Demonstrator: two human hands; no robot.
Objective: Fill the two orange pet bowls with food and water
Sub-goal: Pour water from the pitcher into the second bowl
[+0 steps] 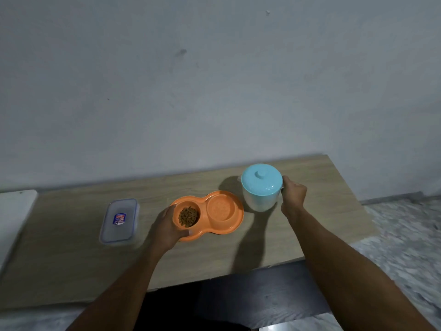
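Observation:
An orange double pet bowl [238, 217] lies on the wooden table. Its left bowl holds brown kibble [188, 216]; its right bowl [220, 207] looks empty of food, and water cannot be made out. My left hand [167, 229] grips the left end of the orange dish, thumb on its front rim. A white jug with a light blue lid [261, 179] stands upright just right of the dish. My right hand [292, 197] is closed on the jug's handle at its right side.
A clear lidded plastic container [119, 222] with a blue label lies left of the dish. A white object [14, 211] sits at the far left edge. The wooden table [274, 247] ends near the front, with a dark surface below and patterned floor to the right.

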